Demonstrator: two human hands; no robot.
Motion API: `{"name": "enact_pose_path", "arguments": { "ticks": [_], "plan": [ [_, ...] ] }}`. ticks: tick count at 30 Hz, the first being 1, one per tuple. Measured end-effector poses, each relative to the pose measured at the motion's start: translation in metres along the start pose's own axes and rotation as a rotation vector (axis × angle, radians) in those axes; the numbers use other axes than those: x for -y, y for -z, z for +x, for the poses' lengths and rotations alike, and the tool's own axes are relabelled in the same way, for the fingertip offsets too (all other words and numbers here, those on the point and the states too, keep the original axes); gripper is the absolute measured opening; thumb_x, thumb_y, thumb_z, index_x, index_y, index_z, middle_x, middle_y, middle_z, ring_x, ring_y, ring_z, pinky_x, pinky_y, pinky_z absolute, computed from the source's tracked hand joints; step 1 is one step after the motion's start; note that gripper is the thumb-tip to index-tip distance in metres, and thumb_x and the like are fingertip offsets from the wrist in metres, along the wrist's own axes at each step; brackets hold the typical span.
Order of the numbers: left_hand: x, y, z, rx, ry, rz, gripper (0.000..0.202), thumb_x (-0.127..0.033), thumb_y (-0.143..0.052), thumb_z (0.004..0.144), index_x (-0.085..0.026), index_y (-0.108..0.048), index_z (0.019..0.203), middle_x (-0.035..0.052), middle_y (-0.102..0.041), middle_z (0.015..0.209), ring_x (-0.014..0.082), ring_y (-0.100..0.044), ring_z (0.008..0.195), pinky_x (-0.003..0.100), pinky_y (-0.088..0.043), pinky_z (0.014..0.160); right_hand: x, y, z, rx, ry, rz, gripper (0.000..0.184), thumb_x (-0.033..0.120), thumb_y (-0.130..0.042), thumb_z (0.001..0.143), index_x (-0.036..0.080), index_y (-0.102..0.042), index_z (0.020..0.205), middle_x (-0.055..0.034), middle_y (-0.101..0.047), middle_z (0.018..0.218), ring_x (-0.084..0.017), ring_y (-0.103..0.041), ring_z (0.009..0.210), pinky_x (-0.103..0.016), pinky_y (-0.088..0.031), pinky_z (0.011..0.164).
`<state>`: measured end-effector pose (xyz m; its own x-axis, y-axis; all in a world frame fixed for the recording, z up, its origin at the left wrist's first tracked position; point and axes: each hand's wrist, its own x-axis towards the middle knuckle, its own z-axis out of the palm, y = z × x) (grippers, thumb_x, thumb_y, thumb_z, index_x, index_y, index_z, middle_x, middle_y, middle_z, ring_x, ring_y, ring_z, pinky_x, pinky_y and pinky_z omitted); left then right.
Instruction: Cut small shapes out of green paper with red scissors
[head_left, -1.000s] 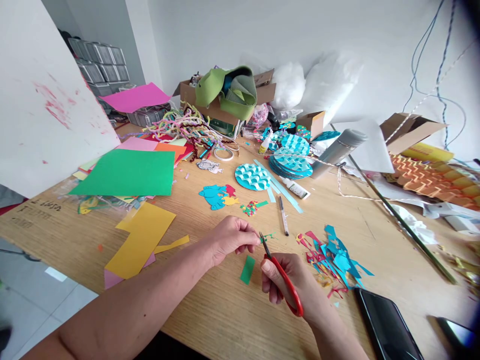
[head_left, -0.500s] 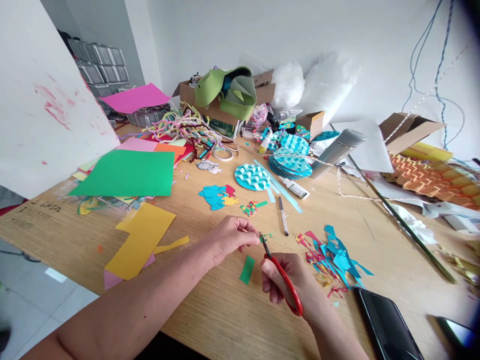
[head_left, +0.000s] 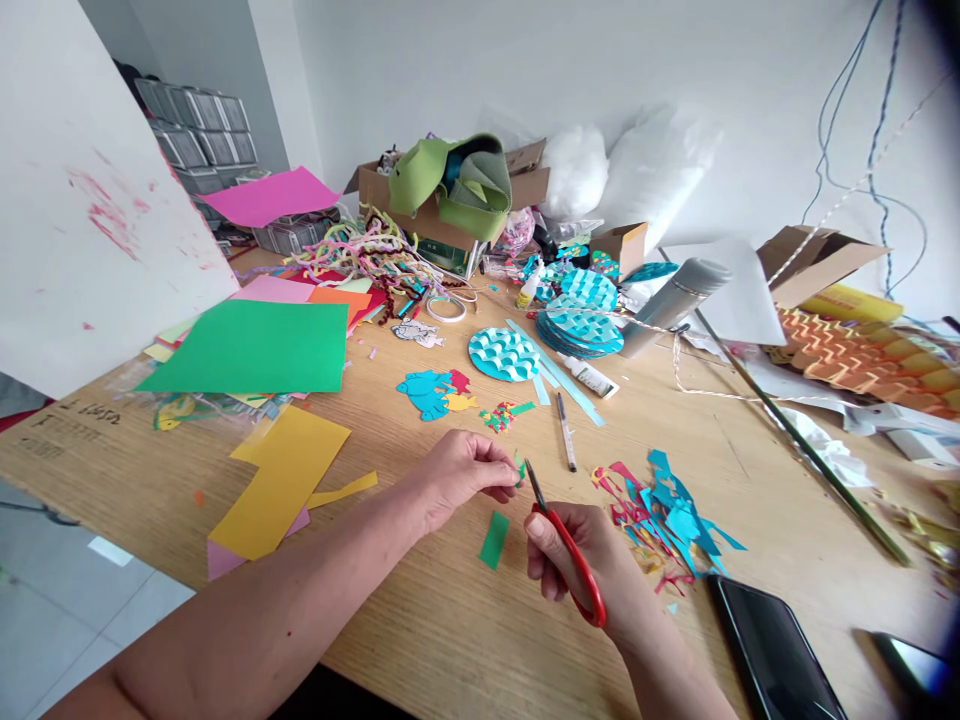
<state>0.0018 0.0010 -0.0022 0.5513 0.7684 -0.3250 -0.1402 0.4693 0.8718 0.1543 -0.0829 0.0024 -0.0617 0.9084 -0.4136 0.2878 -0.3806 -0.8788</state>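
Note:
Between the fingertips of my left hand is a small piece of green paper, pinched at its edge. My right hand is wrapped round the red handles of a pair of scissors, their dark blades pointing up and left, just right of the green piece and apart from it. Below my left hand a green paper strip lies on the table. Beyond it are tiny coloured paper bits in a small heap, blue fish cutouts and a pen.
Blue and red paper scraps and a phone lie to the right. Yellow paper and a green sheet are on the left. Farther back stand stacked blue discs, a grey flask and a cardboard box.
The scissors have drawn slightly away to the right from the green paper. Green snippets near the blade tips no longer show there. My left hand has barely moved.

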Motion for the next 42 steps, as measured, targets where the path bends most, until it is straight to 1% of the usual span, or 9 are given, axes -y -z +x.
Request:
{"name": "enact_pose_path", "arguments": {
  "ticks": [9,13,18,24,27,30,35,38,42],
  "plan": [
    [-0.001,-0.002,-0.003,0.075,0.050,-0.070,0.026,-0.026,-0.080,0.051,-0.009,-0.063,0.062,0.0045,-0.065,0.063,0.0138,-0.062,0.060,0.031,-0.051,0.070,0.008,-0.001,0.001,-0.371,0.251,-0.093,0.031,0.048,-0.065,0.077,0.017,-0.064,0.083,-0.0047,-0.067,0.076,-0.019,-0.060,0.068,-0.025,-0.046,0.059],
    [-0.003,-0.004,-0.005,0.100,0.086,-0.060,0.026,-0.025,-0.081,0.049,-0.009,-0.064,0.062,0.0048,-0.065,0.061,0.0157,-0.064,0.060,0.034,-0.052,0.072,0.007,-0.001,0.001,-0.397,0.287,-0.099,0.029,0.045,-0.060,0.080,0.017,-0.065,0.085,-0.0040,-0.066,0.074,-0.019,-0.058,0.067,-0.026,-0.043,0.055],
    [-0.001,-0.004,-0.006,0.123,0.098,-0.059,0.025,-0.024,-0.080,0.050,-0.009,-0.064,0.062,0.0051,-0.066,0.061,0.0155,-0.064,0.060,0.033,-0.052,0.073,0.008,-0.003,0.003,-0.352,0.403,-0.026,0.022,0.038,-0.062,0.080,0.018,-0.060,0.072,-0.0025,-0.064,0.074,-0.019,-0.059,0.073,-0.025,-0.045,0.063],
    [-0.003,0.001,-0.004,0.128,0.105,-0.011,0.022,-0.024,-0.077,0.053,-0.010,-0.063,0.063,0.0061,-0.067,0.064,0.0163,-0.064,0.064,0.033,-0.051,0.072,0.006,-0.002,0.002,-0.436,0.347,0.004,0.022,0.038,-0.064,0.080,0.018,-0.059,0.070,-0.0054,-0.066,0.085,-0.021,-0.060,0.081,-0.028,-0.045,0.071],
    [-0.007,0.009,-0.001,0.036,0.057,0.146,0.015,-0.024,-0.071,0.058,-0.012,-0.062,0.063,0.0065,-0.067,0.069,0.0156,-0.063,0.065,0.029,-0.048,0.063,0.006,0.000,0.000,-0.516,0.340,0.032,0.023,0.038,-0.064,0.079,0.018,-0.059,0.070,-0.0063,-0.068,0.089,-0.023,-0.061,0.089,-0.029,-0.045,0.077],
    [-0.007,0.017,0.003,-0.106,-0.018,0.541,0.013,-0.025,-0.065,0.064,-0.014,-0.067,0.070,0.0043,-0.066,0.066,0.0146,-0.059,0.061,0.025,-0.041,0.055,0.009,0.000,-0.001,-0.559,0.325,0.080,0.021,0.037,-0.065,0.078,0.019,-0.059,0.070,-0.0055,-0.068,0.086,-0.023,-0.062,0.087,-0.029,-0.046,0.076],
    [0.000,0.023,0.006,-0.203,-0.231,1.172,0.008,-0.020,-0.061,0.067,-0.017,-0.068,0.064,0.0057,-0.068,0.072,0.0186,-0.060,0.069,0.028,-0.042,0.063,0.012,-0.002,-0.002,-0.581,0.313,0.109,0.021,0.037,-0.066,0.076,0.018,-0.061,0.069,-0.0050,-0.068,0.083,-0.023,-0.063,0.086,-0.030,-0.046,0.076],
    [0.003,0.024,0.005,-0.206,-0.317,1.318,0.012,-0.015,-0.058,0.068,-0.018,-0.068,0.063,0.0064,-0.068,0.078,0.0194,-0.061,0.075,0.029,-0.042,0.069,0.012,-0.002,-0.002,-0.582,0.301,0.124,0.021,0.038,-0.066,0.076,0.018,-0.061,0.069,-0.0050,-0.067,0.082,-0.024,-0.063,0.087,-0.030,-0.046,0.075],
    [-0.001,0.024,0.002,-0.213,-0.303,1.409,0.016,-0.015,-0.056,0.072,-0.017,-0.068,0.063,0.0079,-0.067,0.076,0.0197,-0.059,0.074,0.030,-0.042,0.068,0.011,-0.002,-0.001,-0.581,0.299,0.130,0.021,0.037,-0.067,0.076,0.019,-0.061,0.068,-0.0042,-0.068,0.082,-0.023,-0.064,0.087,-0.029,-0.046,0.077]
  ]
}}
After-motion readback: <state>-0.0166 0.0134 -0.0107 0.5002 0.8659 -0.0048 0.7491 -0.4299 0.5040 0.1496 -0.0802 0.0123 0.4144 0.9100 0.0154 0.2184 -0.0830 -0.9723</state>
